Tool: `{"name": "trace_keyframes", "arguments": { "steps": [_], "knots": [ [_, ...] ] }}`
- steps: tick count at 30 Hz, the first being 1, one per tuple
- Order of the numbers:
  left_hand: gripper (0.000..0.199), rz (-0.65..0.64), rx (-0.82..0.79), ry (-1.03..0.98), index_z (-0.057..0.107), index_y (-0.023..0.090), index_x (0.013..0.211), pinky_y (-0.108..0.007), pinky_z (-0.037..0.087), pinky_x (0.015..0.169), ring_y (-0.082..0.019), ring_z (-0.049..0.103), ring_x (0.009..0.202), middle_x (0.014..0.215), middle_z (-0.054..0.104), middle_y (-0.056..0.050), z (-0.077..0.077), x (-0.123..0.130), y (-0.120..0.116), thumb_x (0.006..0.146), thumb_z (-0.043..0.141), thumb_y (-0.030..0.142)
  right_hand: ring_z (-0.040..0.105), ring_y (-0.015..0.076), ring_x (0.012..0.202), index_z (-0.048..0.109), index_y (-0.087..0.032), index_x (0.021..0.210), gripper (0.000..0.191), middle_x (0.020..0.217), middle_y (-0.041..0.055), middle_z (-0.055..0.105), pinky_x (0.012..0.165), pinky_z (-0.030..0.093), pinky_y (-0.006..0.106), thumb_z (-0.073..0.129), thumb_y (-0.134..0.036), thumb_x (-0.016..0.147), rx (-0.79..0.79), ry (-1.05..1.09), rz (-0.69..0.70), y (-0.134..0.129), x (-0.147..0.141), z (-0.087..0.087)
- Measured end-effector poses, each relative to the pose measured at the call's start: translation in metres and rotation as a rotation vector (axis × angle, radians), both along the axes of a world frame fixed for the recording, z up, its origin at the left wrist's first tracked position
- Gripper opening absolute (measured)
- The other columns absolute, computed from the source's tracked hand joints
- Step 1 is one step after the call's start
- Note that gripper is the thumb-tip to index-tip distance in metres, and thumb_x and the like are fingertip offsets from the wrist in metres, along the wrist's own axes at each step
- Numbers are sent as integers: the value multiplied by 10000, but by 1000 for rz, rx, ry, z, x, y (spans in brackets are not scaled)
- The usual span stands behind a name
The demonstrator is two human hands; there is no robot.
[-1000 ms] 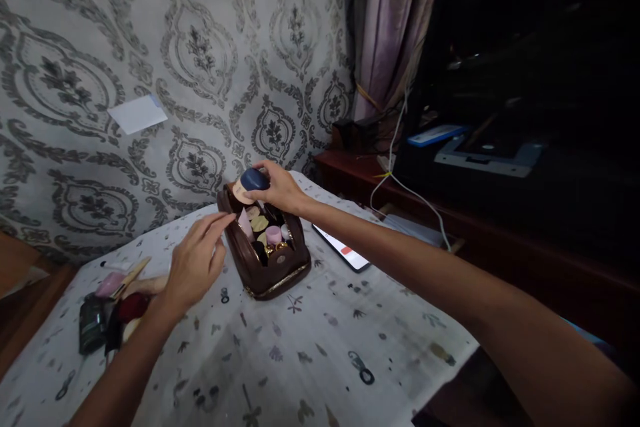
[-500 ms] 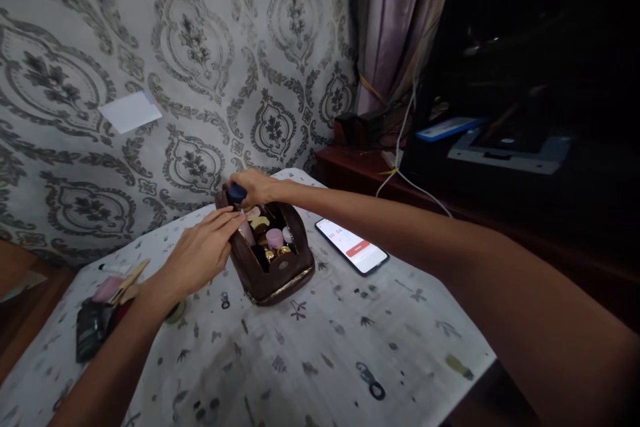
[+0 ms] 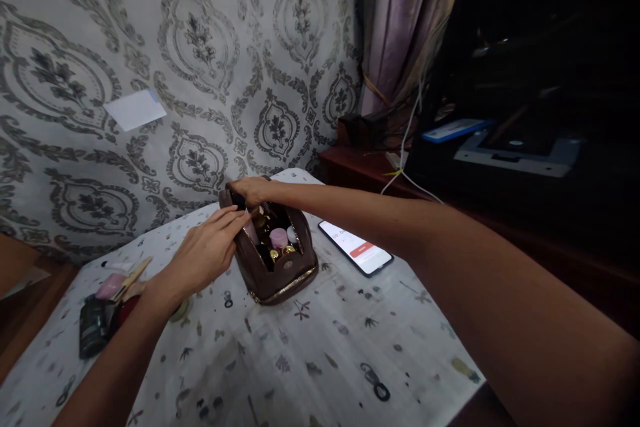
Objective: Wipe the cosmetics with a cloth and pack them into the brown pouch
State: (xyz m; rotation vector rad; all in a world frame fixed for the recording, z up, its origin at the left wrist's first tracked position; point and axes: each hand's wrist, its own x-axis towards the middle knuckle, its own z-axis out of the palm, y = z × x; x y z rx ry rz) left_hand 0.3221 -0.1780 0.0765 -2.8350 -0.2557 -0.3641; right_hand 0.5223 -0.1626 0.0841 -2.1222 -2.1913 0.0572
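Note:
A brown zippered cosmetics bag [image 3: 283,283] stands unzipped on the table, with its mouth open. Inside it I see a pink-lidded jar [image 3: 279,237], a white lid [image 3: 293,234] and gold caps [image 3: 288,250]. My left hand [image 3: 213,238] grips the bag's left rim, its fingers laid over the edge. At the far end of the bag, my right hand [image 3: 251,191] reaches down into the opening. Its fingers are hidden there, so whether they hold anything does not show.
A lit phone [image 3: 356,248] lies right of the bag. To the left, partly behind my forearm, are a dark green bottle [image 3: 93,327], a pink item [image 3: 110,285] and other small things. The patterned wall rises behind the table; white cables [image 3: 407,147] hang at the right.
My right hand has lowered into the far end of the bag, and the dark blue item it held is now out of clear sight. My left hand stays on the rim.

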Motion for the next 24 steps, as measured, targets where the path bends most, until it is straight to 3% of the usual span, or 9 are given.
{"name": "trace_keyframes", "arguments": {
  "steps": [6,11,17,24],
  "knots": [
    [528,-15,-6,2,560,113,1357,-464,445,1127,-257,485,1359,1396,599,-105,0,0,0,866,368,98,661,284,1149,671,-169,1101,432,1204,128,706,902,550,339,775,-130,684,5,-85,-37,7,-2,-10],
    [525,-5,-24,9,545,117,1371,-462,428,1141,-257,473,1369,1406,591,-100,0,0,1,876,371,107,660,263,1154,591,-173,1249,582,1248,129,688,908,547,313,784,-147,701,37,-107,-48,11,-2,-9],
    [532,-16,-62,-10,533,139,1383,-474,414,1151,-254,450,1385,1408,586,-98,-1,-2,2,872,390,96,679,257,1118,649,-148,1139,379,1148,147,726,895,548,295,739,-170,771,67,-131,-84,18,-2,-14],
    [529,-8,-60,-15,538,143,1380,-481,422,1146,-257,460,1377,1409,586,-98,-2,-2,2,872,394,102,678,254,1118,645,-135,1166,342,1155,156,720,900,551,301,683,-178,829,66,-148,-71,18,-1,-15]
  ]
}}
